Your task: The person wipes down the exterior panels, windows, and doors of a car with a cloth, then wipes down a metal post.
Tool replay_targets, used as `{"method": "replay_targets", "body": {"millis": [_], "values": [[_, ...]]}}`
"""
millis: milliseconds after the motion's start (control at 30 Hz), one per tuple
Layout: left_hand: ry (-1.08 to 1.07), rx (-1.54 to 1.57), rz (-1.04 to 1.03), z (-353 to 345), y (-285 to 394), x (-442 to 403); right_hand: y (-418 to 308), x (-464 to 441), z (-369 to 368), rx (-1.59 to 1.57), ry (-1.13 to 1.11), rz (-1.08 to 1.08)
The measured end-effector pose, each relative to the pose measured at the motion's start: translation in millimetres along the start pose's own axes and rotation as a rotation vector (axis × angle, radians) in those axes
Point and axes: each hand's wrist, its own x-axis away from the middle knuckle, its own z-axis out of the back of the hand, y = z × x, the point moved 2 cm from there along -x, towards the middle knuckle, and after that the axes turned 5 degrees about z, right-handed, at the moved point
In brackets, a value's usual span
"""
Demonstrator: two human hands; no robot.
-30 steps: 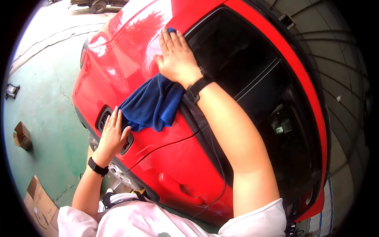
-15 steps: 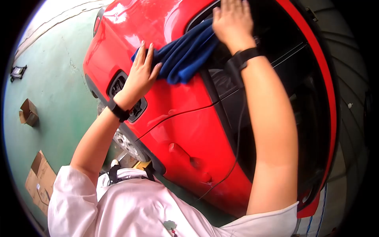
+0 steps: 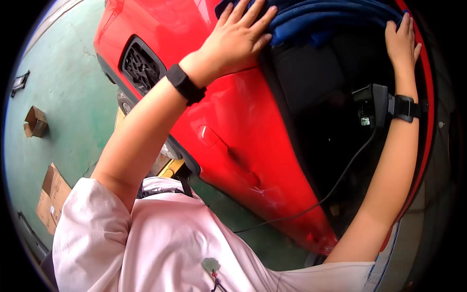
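Has the left hand (image 3: 238, 36) splayed flat over the left end of the blue cloth (image 3: 335, 14)! Holds the right hand (image 3: 402, 46) open too, straight-fingered at the cloth's right end, clutching nothing with either. Spans the dark window (image 3: 311, 73) of the red car (image 3: 248, 131) with folds, hand to hand.

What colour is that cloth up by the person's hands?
The cloth is dark blue, showing best along the top of the head view.
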Motion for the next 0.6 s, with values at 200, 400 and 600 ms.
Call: {"method": "replay_targets", "body": {"millis": [200, 400, 600], "values": [[-0.015, 0.063, 0.039, -12, 86, 56, 1, 108, 58, 0.055, -0.155, 0.002], [-0.096, 0.023, 0.007, -10, 130, 82, -20, 212, 117, -0.016, -0.143, -0.224], [-0.358, 0.218, -0.055, -11, 194, 148, -20, 313, 164, 0.19, -0.024, -0.312]]}}
